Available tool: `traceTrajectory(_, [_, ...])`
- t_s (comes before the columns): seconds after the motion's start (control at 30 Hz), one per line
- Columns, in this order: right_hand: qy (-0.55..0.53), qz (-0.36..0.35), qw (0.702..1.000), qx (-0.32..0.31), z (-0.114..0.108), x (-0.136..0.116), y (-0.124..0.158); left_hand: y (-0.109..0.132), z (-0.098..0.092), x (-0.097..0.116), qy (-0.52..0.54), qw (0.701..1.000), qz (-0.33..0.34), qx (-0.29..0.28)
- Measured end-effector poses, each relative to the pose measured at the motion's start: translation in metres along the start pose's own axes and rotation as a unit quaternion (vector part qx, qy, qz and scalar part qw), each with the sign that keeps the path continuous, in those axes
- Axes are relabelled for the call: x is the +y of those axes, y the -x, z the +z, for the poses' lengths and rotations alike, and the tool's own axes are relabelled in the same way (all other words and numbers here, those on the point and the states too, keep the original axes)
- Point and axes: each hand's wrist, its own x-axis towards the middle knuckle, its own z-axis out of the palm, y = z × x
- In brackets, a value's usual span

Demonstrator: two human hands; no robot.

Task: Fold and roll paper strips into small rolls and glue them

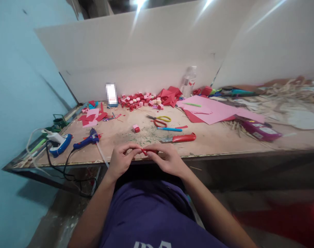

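A small strip of red paper point(144, 151) is pinched between my two hands at the table's front edge. My left hand point(122, 157) holds its left end between thumb and fingertips. On the other end, my right hand point(167, 157) closes with thumb and index finger. Just beyond them lies a small pink and red cube point(136, 128). A red-handled knife point(184, 137) rests to the right, with a blue pen point(169, 129) and scissors with red and yellow handles point(160, 122) behind it.
Many pink and red cubes point(138, 101) are piled at the back. A blue glue gun point(87, 141) and power strip point(61, 145) sit left, with cords over the edge. Pink sheets point(213, 108), a bottle point(189, 82) and a purple pack point(261, 131) are right.
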Motion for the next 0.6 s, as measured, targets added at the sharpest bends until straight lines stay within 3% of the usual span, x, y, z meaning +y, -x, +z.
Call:
traceTrajectory(0.4, [0.021, -0.017, 0.999, 0.025, 0.0043, 0.0053, -0.0012, -0.0019, 0.0001, 0.0044, -0.074, 0.995, 0.052, -0.032])
traceTrajectory(0.6, [0.031, -0.014, 0.999, 0.023, 0.0041, 0.0062, -0.0002, -0.0016, -0.0023, -0.0001, -0.055, 0.998, 0.029, -0.023])
